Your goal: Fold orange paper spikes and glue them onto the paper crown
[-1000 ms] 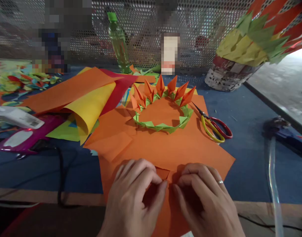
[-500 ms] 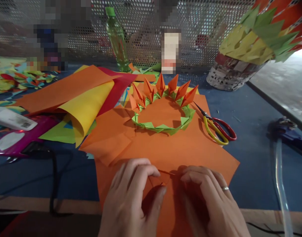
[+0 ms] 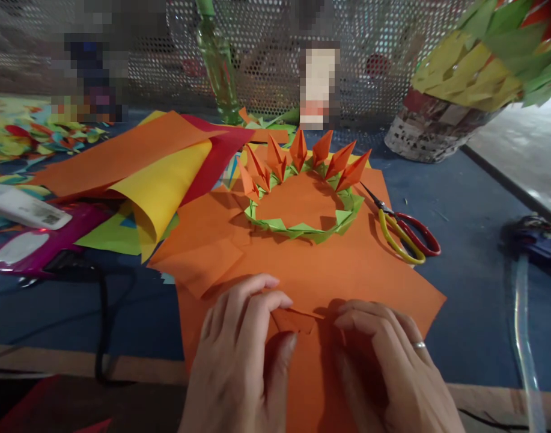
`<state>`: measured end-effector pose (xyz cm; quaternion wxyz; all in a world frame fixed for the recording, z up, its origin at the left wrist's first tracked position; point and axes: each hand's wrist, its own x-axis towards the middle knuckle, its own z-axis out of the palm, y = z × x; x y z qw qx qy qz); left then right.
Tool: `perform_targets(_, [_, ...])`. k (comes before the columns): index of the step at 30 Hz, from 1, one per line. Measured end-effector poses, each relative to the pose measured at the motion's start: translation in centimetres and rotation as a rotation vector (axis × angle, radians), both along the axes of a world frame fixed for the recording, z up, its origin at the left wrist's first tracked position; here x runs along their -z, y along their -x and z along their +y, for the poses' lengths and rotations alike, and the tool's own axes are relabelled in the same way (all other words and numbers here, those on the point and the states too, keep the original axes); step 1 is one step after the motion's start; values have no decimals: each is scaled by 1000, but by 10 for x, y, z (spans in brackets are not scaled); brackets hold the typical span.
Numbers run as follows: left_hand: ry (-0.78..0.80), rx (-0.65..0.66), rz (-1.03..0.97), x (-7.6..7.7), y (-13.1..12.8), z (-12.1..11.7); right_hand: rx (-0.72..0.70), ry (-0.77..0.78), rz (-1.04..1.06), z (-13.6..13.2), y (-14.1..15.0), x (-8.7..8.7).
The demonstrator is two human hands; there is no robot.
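Both hands are at a small folded piece of orange paper (image 3: 297,322) lying on larger orange sheets (image 3: 365,264). My left hand (image 3: 246,349) holds down its left side, the index fingertip at the upper corner and the thumb set apart below. At the right side, my right hand (image 3: 383,355), with a ring on one finger, has curled fingers on the paper; its thumb is in shadow. Behind the hands rests a green folded-paper ring (image 3: 297,231) with several orange folded-paper points (image 3: 298,150) along its far side. Scissors (image 3: 404,231) with red and yellow handles lie to the ring's right.
Orange, yellow (image 3: 167,192) and red sheets pile at left, beside a magenta device (image 3: 41,243) with a black cord. Folded paper scraps (image 3: 27,132) lie farther back. A green bottle (image 3: 219,72) and a paper-covered pot (image 3: 441,123) stand behind. A glue gun (image 3: 539,240) is at right.
My left fingers have shifted slightly up along the small paper, and the thumb has drawn back from it a little. The whole view has shifted slightly. My right hand stays at the paper's right side.
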<state>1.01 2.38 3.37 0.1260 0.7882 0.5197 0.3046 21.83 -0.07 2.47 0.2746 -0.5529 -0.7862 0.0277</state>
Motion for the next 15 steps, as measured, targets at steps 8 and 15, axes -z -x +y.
perform_targets(8, [-16, 2, -3, 3, -2, 2, -56, 112, 85, -2, -4, -11])
perform_targets(15, [-42, -10, 7, 3, -1, 1, 84, 143, 176, 8, 16, -17])
